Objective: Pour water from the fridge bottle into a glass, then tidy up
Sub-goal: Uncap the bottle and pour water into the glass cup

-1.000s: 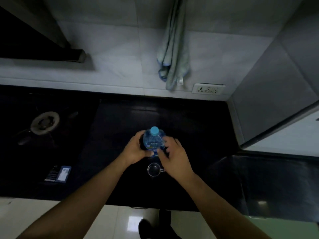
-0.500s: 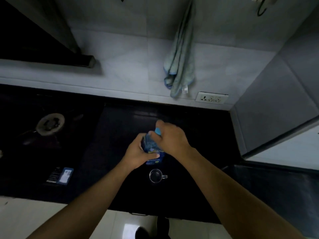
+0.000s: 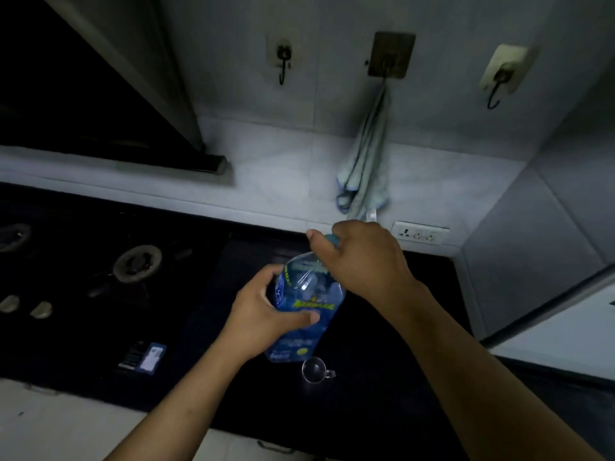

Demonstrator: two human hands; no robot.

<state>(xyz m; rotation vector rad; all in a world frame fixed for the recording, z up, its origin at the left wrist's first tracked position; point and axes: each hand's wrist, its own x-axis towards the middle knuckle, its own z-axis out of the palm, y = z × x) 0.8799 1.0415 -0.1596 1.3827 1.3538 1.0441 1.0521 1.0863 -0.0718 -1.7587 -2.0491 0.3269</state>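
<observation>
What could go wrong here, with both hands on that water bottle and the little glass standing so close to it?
The left hand grips the soft bottle around its middle while the right hand works at the cap; a hard squeeze might push water out once it opens. The small glass stands just beside the bottle's base on the dark counter in dim light, so it could be knocked over or missed when pouring.

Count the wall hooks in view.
3, all on the back wall: left hook bare, middle hook holding the towel, right hook bare. More may lie outside the frame.
</observation>
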